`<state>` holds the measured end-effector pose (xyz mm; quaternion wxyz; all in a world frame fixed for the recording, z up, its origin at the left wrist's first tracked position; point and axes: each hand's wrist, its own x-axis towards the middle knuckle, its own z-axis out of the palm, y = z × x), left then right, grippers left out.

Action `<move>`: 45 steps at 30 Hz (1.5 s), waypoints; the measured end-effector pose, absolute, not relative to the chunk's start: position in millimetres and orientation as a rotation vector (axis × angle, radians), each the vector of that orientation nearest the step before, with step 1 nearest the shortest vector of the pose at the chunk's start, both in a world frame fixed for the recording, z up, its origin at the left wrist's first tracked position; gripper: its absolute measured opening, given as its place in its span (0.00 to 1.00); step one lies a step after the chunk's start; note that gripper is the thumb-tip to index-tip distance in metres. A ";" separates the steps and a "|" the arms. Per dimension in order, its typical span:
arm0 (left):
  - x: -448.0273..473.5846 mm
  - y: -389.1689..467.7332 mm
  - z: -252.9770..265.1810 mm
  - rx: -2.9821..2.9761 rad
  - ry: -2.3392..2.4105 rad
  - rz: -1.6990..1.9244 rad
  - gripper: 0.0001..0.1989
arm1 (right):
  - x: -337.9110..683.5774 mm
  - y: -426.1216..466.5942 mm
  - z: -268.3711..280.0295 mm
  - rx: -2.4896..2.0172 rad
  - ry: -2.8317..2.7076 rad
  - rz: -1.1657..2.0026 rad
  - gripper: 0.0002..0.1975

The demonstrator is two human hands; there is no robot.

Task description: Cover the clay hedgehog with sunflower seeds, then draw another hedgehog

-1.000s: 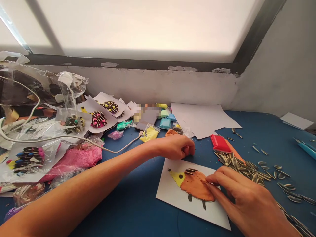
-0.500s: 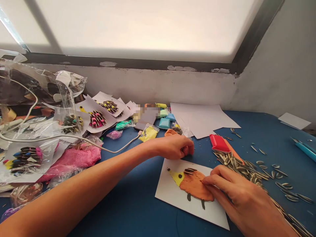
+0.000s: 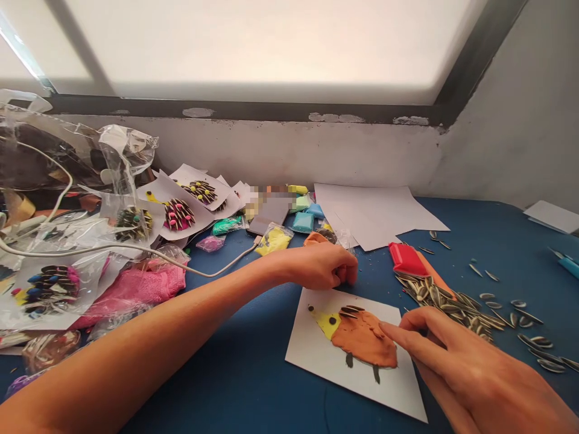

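On a white card (image 3: 362,386) lies a hedgehog picture, with an orange clay body (image 3: 364,346), a yellow clay face (image 3: 326,324) and dark feet. A few striped sunflower seeds (image 3: 351,311) stick in the body just behind the face. My left hand (image 3: 323,266) is curled at the card's far edge; what its folded fingers hold, if anything, is hidden. Close by the right side of the clay is my right hand (image 3: 456,349), its index finger stretched out with the tip at the body's edge and the thumb apart below. No seed shows in it.
Sunflower seeds (image 3: 446,301) are heaped right of the card, beside a red clay packet (image 3: 408,259). Blank paper (image 3: 371,211) lies behind. At left are seed-covered pictures (image 3: 178,214), a pink cloth (image 3: 145,283), plastic bags and a white cable (image 3: 212,274). A blue pen (image 3: 569,265) lies far right.
My right hand has drawn back slightly to the right, and its fingers have opened from a pinch on the clay. My left hand has stayed put. The view has shifted slightly.
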<state>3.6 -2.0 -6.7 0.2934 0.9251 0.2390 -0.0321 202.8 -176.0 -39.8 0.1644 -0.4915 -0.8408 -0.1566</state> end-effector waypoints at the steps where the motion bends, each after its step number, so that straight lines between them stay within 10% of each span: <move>1: 3.7 -2.3 -6.3 2.466 0.641 -0.084 0.15 | 204.1 -177.3 -42.3 -1.410 -2.403 -0.455 0.24; 45: 1.5 -1.5 0.4 2.407 0.543 -0.204 0.16 | 201.1 -175.3 -52.0 -1.440 -2.390 -0.281 0.22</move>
